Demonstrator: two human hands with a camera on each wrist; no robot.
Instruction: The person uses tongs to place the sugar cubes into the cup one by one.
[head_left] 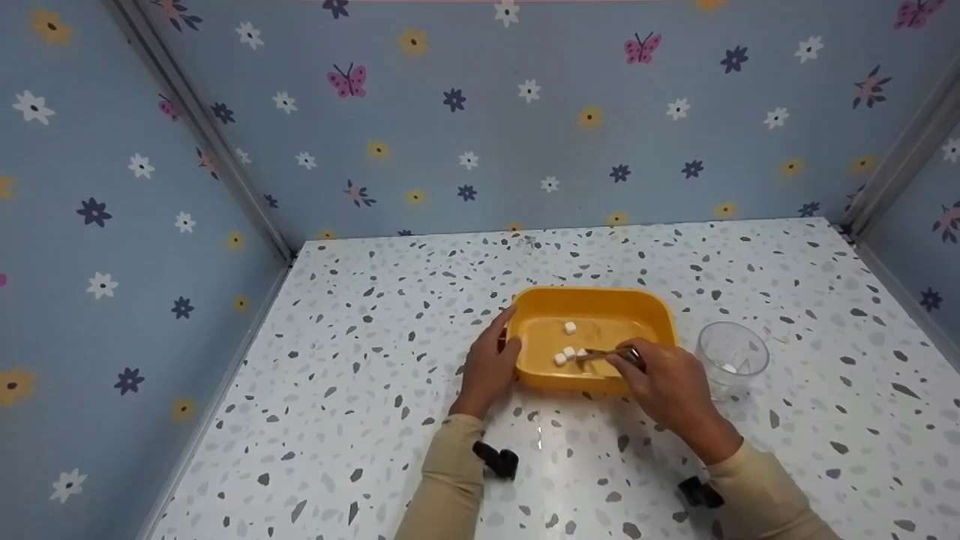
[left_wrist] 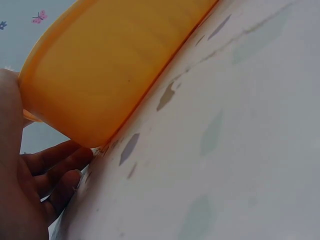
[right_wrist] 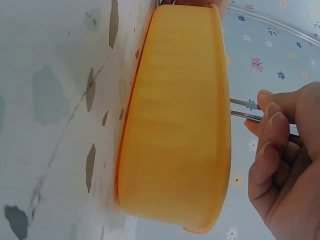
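A yellow plastic tray (head_left: 600, 298) sits on the speckled table, with several small white cubes (head_left: 570, 328) on its floor. My left hand (head_left: 491, 365) holds the tray's left end, thumb at the rim and fingers along the outer wall. In the left wrist view the fingers (left_wrist: 60, 165) curl below the tray's end, close to the tabletop. Metal tweezers (head_left: 611, 352) are pinched in my right hand (head_left: 671, 386), which is over the tray's near right side. Their tips are right at one cube in the near group. From the right wrist view, the tray wall hides those tips.
Just right of the tray stands a clear cup (head_left: 733, 349) with something white inside, partly behind my right hand. Blue walls (head_left: 480, 112) with a flower print enclose the table (head_left: 360, 420) at the back and both sides.
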